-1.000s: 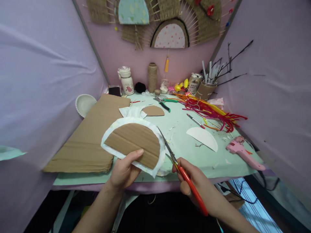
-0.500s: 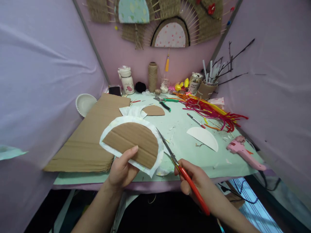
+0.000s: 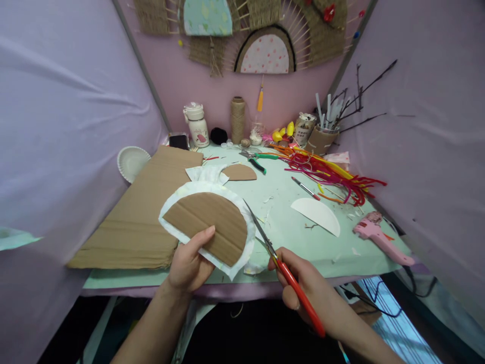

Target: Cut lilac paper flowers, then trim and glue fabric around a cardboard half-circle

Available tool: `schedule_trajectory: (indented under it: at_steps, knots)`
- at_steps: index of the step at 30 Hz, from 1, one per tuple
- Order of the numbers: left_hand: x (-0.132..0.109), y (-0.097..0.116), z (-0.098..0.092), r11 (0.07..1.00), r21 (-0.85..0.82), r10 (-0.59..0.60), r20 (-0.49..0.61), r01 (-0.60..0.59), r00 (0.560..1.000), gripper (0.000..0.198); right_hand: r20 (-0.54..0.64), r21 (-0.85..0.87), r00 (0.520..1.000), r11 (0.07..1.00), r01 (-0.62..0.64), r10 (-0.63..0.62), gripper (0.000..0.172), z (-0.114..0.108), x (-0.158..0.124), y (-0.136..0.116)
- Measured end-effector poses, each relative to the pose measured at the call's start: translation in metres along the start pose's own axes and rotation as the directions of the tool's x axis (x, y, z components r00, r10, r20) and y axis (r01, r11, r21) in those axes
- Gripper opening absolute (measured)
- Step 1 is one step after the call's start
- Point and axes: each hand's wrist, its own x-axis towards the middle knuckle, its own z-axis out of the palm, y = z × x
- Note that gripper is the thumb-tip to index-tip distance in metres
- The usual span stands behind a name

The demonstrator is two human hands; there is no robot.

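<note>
My left hand point(image 3: 193, 260) grips a brown cardboard half-disc point(image 3: 212, 222) laid on white cloth point(image 3: 189, 188), its thumb on the cardboard near the lower edge. The cloth shows as a border all round the cardboard. In my right hand point(image 3: 303, 283) are red-handled scissors point(image 3: 299, 296), their blades parted and pointing up and left, beside the right edge of the cloth. Behind the held piece lie a white cloth scrap point(image 3: 206, 173) and a smaller cardboard half-disc point(image 3: 240, 172).
A large cardboard sheet point(image 3: 132, 217) covers the table's left side. To the right are a white half-disc point(image 3: 316, 215), a pen point(image 3: 305, 187), red and yellow pipe cleaners point(image 3: 329, 174) and a pink glue gun point(image 3: 381, 237). Green-handled pliers point(image 3: 257, 164), a bottle point(image 3: 197, 125) and twine point(image 3: 238, 121) stand or lie behind.
The held cardboard and cloth have turned slightly anticlockwise, the left end shifting a little right and down. The scissors have hardly moved, and both hands keep their hold.
</note>
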Motion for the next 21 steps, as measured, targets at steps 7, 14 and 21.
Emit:
schedule_trajectory:
  at_steps: [7,14,21]
  knots:
    - [0.0011,-0.0019,-0.003,1.0,0.016,-0.027,0.018,0.027,0.999,0.055,-0.009,-0.004,1.0,1.0,0.005,-0.005,0.022,0.0002,0.0009,0.0011]
    - [-0.0009,0.001,-0.0004,0.999,-0.004,-0.034,-0.01,0.034,0.999,0.056,-0.063,-0.006,0.997,0.999,-0.049,0.048,0.016,0.0015,0.0018,-0.0054]
    - [0.0008,0.0031,-0.0019,1.0,0.002,-0.013,-0.001,0.013,1.0,0.053,-0.067,0.094,0.989,0.988,-0.123,0.129,0.011,0.0043,0.0018,-0.0063]
